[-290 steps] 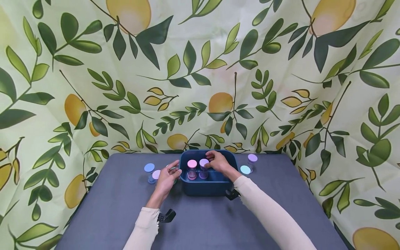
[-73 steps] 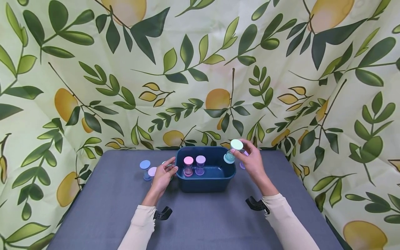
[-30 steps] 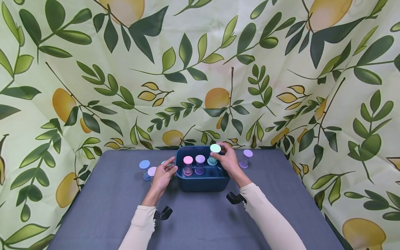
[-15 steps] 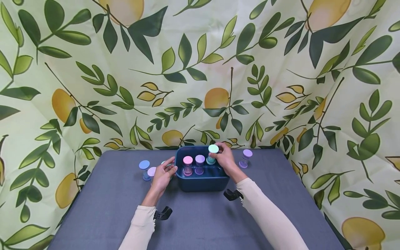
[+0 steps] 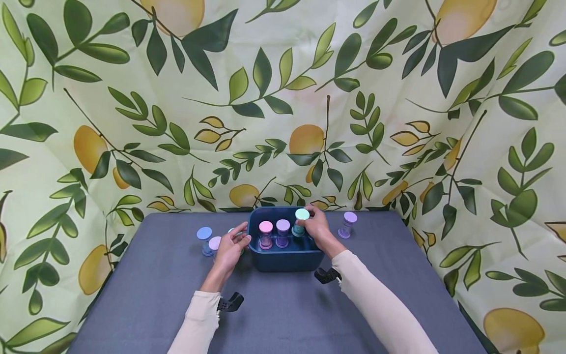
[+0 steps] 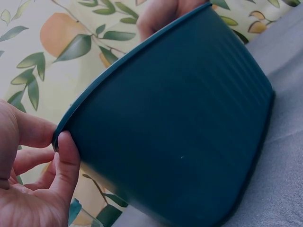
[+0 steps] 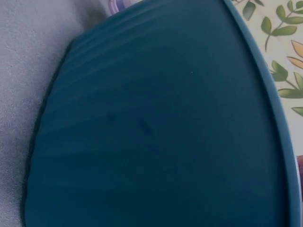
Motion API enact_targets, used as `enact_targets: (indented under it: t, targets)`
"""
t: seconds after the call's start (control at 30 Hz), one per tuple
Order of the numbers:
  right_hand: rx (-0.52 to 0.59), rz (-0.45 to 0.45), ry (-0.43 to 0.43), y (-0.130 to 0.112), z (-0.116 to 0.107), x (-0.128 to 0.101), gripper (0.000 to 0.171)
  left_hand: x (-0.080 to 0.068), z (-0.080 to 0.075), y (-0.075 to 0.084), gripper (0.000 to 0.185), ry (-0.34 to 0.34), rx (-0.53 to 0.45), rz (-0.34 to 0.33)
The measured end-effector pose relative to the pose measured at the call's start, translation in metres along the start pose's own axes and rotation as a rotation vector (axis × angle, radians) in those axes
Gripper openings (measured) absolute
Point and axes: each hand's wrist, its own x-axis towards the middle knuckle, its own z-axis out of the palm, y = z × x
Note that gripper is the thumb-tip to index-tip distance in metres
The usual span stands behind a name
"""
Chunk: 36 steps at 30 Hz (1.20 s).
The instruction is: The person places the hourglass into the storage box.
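1. On the left of the table (image 5: 283, 314), a blue-capped timer (image 5: 205, 241) and a lilac-capped timer (image 5: 214, 243) stand near the left hand (image 5: 228, 249).
2. The left hand's fingers pinch the rim of the dark blue bin (image 5: 287, 260); a light, firm hold there should stop it sliding.
3. Inside the bin, a pink-capped timer (image 5: 266, 235) and a purple-capped timer (image 5: 283, 233) stand upright side by side. The step in hand seems to be setting down another without knocking them.
4. The right hand (image 5: 316, 224) grasps a green-capped timer (image 5: 302, 214) within the bin, towards its right side. It would be best lowered upright, its base felt flat on the floor, the fingers then parted evenly.
5. Right of the bin, a violet-capped timer (image 5: 348, 224) stands on the table.
6. Hidden, leftmost first: a pale green cap (image 5: 231, 230) barely shows behind the left hand; whether the green-capped timer's base bears on the bin floor cannot be told; the right wrist view is mostly bin wall, hiding that grasp.
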Motion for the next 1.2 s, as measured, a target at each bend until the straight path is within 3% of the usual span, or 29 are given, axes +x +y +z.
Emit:
enact_targets:
  t: [0.33,0.63,1.2]
  targets:
    - [-0.141,0.049,-0.019,0.0022,0.0007,0.0016,0.047,-0.0002,0.0000,-0.0006,0.049,0.003,0.006,-0.011]
    - [-0.256,0.007,-0.037,0.0063,0.0019,0.0040,0.044,-0.0014,0.0000,0.0008,0.049,0.007,0.018,-0.017]
    - [-0.326,0.043,-0.099,0.0094,0.0044,0.0082,0.041,-0.0023,0.0004,0.0020,0.048,0.009,0.017,-0.006]
